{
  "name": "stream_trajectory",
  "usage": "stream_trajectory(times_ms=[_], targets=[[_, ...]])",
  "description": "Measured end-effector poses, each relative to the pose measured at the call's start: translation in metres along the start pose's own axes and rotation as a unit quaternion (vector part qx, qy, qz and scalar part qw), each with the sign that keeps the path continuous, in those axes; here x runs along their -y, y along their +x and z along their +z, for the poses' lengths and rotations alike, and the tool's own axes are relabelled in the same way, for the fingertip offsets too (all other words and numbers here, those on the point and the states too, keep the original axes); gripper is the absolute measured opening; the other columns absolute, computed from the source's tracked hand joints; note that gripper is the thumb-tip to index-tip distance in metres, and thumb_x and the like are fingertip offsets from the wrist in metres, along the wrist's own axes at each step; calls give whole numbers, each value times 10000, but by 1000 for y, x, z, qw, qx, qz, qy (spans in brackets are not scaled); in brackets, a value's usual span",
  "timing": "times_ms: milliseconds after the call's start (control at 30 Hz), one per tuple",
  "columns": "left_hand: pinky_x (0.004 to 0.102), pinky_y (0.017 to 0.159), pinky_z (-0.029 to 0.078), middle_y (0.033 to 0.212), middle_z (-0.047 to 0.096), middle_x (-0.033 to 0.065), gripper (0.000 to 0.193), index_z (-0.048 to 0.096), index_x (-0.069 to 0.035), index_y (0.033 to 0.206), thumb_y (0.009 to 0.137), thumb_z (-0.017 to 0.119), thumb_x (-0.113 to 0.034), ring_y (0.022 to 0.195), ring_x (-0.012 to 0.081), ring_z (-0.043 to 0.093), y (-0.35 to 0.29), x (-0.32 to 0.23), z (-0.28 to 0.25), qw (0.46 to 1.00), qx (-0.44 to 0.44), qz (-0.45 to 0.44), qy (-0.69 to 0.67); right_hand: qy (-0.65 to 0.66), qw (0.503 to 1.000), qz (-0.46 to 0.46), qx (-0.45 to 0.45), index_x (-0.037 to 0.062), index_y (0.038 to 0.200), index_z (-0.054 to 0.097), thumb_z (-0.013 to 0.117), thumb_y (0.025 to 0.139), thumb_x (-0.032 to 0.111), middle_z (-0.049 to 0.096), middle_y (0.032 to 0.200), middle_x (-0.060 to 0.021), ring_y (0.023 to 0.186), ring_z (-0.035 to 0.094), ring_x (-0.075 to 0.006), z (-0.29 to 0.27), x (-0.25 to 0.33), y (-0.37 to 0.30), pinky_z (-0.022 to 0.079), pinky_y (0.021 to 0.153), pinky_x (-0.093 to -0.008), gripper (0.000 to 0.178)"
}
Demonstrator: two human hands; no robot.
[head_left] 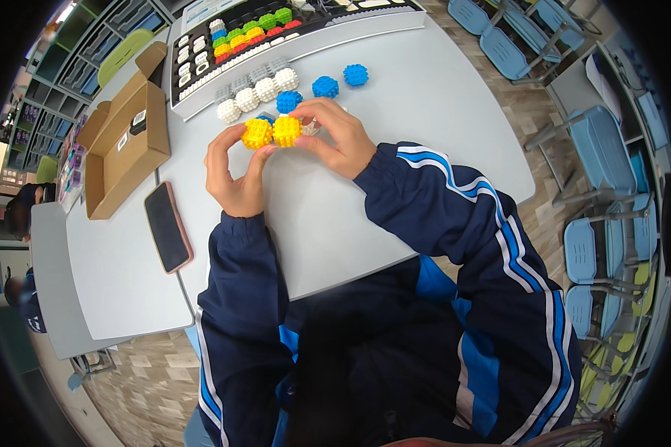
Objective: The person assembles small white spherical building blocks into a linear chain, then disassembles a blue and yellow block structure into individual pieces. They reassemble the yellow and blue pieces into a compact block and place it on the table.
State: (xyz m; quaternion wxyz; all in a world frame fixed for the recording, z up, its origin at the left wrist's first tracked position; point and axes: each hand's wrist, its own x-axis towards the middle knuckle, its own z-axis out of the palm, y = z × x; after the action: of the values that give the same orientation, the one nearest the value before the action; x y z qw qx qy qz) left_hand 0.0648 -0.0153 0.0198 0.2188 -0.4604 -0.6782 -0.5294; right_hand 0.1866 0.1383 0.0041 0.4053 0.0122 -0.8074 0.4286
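Observation:
Over the table, my left hand (235, 170) pinches a yellow studded block (256, 134) between thumb and fingers. My right hand (337, 138) grips a second yellow studded block (287, 131). The two blocks sit side by side and seem to touch; whether they are joined I cannot tell. Just beyond them is a blue studded block (288, 101), with two more blue blocks (325, 87) farther right. A row of white studded blocks (247, 100) runs behind my left hand, with grey translucent ones behind it. Some pale piece (310, 127) shows partly behind my right fingers.
At the back, a black-lined tray (313, 46) holds green, yellow, red and white blocks. An open cardboard box (127, 160) lies on the left, and a phone (168, 227) rests near it. Blue chairs (604, 153) stand to the right, off the table (335, 246).

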Motion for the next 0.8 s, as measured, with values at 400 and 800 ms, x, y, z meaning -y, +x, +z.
stream_trajectory(times_ms=[400,800], targets=[[308,788,523,970,679,108,423,670,5,1014,666,888,-98,854,210,653,0,-4,1,1000,8,-8,-8,-20,999,-15,-29,35,1129,594,753,824,106,610,1091,-125,948,626,-254,0,2,0,515,813,-336,351],[286,788,495,935,676,81,412,682,8,1017,671,885,-82,833,175,630,-4,-2,1,1000,13,-24,-11,5,999,-7,-47,43,1124,603,760,837,140,616,1098,-110,901,651,-215,1,1,-1,526,732,-306,341]])
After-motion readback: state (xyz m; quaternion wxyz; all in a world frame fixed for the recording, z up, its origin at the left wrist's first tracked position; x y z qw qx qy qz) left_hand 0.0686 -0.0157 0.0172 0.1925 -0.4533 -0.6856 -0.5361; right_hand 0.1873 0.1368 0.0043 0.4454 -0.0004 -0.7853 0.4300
